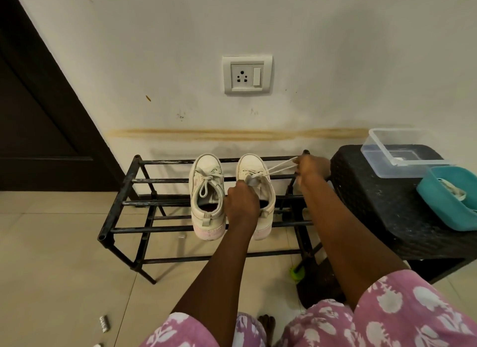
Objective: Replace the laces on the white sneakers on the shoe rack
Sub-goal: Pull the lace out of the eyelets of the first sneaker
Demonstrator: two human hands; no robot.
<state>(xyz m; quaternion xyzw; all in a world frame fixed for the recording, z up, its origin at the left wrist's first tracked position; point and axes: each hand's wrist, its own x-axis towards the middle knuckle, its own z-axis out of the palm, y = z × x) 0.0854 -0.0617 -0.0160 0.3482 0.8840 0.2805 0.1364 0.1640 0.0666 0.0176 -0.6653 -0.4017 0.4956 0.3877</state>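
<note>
Sneakers, a white pair, stood side by side on the top bars of the black shoe rack (117, 204), toes to the wall and heels jutting past the front bar. The rack was open rails with gaps between them, so a shoe dragged sideways would probably tip or drop through. Just beside it stood a black woven stool (374, 204), close to the right forearm; a careless elbow swing there might jolt what it carried. The sneaker by the door (206, 191) sat untouched with its bow tied, while the sneaker nearer the stool (254, 166) was the one being unlaced. On the stool lay a clear tub (382, 166) and a teal tub (438, 212), the latter near the stool's edge and holding what looked like the fresh laces (454, 191); a knock could spill them to the floor. The left hand (241, 207) was curled round the tongue and collar of the worked sneaker, bracing it. The right hand (309, 166), out by the rack's back corner, pinched the old lace (280, 167), two strands drawn taut from the eyelets. If the brace slackened, that sideways pull would likely yank the shoe toward the stool, and a tip catching in an eyelet could jam.
</note>
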